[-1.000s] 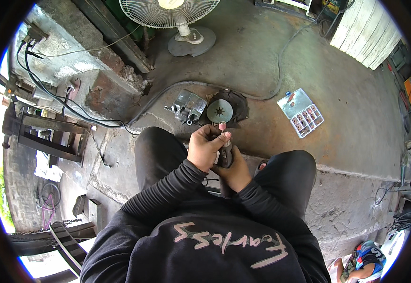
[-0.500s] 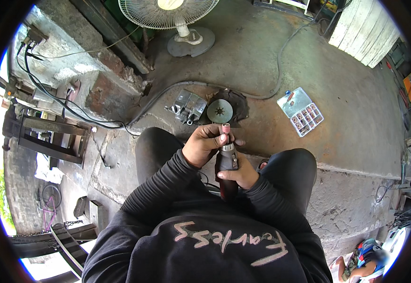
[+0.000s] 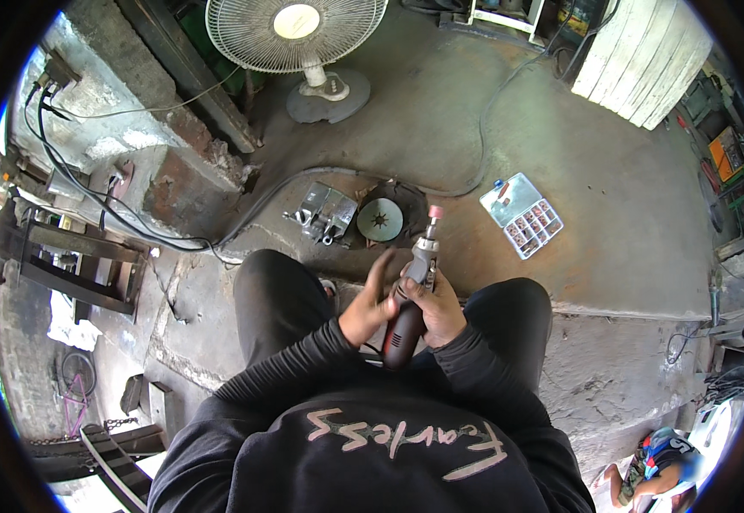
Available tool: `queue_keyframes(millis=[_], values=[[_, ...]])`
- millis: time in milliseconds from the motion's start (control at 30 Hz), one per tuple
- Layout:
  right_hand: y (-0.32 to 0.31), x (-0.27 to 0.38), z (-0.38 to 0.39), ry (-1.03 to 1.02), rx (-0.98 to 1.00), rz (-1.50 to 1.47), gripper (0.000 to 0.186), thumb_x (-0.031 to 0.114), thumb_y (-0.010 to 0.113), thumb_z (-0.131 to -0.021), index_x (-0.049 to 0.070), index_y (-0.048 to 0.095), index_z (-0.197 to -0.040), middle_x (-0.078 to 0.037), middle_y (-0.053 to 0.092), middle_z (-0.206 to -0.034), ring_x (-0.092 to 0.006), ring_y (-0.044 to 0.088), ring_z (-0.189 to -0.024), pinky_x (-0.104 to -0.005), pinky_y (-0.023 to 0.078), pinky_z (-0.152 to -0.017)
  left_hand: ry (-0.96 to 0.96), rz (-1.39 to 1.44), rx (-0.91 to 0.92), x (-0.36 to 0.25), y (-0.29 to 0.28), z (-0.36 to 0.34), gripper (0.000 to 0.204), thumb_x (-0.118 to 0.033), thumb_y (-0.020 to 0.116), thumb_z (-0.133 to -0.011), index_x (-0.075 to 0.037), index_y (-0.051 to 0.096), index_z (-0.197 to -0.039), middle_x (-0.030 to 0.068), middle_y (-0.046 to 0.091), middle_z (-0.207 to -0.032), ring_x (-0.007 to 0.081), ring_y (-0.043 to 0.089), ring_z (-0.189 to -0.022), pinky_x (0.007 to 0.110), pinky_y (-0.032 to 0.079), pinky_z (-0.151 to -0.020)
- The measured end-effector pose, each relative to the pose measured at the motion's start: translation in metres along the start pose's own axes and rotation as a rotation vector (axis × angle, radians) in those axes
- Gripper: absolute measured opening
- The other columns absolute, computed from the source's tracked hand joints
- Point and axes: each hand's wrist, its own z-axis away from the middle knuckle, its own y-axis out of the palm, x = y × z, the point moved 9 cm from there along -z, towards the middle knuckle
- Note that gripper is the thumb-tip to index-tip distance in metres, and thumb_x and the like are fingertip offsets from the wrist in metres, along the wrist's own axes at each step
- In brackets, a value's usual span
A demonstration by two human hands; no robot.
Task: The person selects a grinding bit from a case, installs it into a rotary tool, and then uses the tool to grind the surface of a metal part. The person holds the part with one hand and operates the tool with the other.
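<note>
My right hand (image 3: 442, 315) is wrapped around a dark handheld rotary tool (image 3: 402, 339), its thumb lying across the upper body. The tool points away from me, and a small pink grinding stone (image 3: 435, 211) sits at the end of its metal shank. My left hand (image 3: 370, 306) is beside the tool with its fingers stretched out; whether its thumb touches the casing I cannot tell. Beyond my hands, a silvery metal machine part (image 3: 327, 208) lies on the floor. Right of it rests a round pale disc (image 3: 379, 231) with a star-shaped centre.
An open clear compartment case (image 3: 511, 229) with small pinkish bits lies to the right. A thick cable (image 3: 278, 190) crosses the floor behind the parts. Farther off stand a fan (image 3: 327, 98) and a white board (image 3: 637, 60). Another person (image 3: 658, 466) is at the lower right.
My left hand has let go near the pink stone and come back toward me, fingers opening. The tool now tilts to the right, still in my right hand. The whole view has shifted slightly.
</note>
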Motion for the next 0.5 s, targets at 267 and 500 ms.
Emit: queue_keyframes(millis=[267,500], values=[[0.033,0.089,0.025,-0.289,0.118,0.667,0.054,0.046,0.05,-0.097,-0.003,0.051,-0.121,-0.015,0.059,-0.107,-0.022,0.055,-0.101,-0.0361,0.041,-0.092,-0.307,0.098,0.253,-0.01,0.018,0.021,0.086,-0.016,0.081,-0.073,-0.004,0.029,-0.142,0.0085,0.059,-0.103,0.016,0.06,-0.09,0.031,0.052,-0.078],[0.089,0.095,0.016,-0.251,0.682,0.298,0.076,0.052,0.054,-0.091,-0.005,0.04,-0.14,-0.019,0.051,-0.131,-0.028,0.046,-0.125,-0.0396,0.035,-0.103,-0.419,0.442,0.843,-0.026,0.055,0.066,0.082,-0.028,0.087,-0.067,0.004,0.04,-0.126,0.0154,0.061,-0.086,0.0225,0.063,-0.071,0.031,0.05,-0.062]])
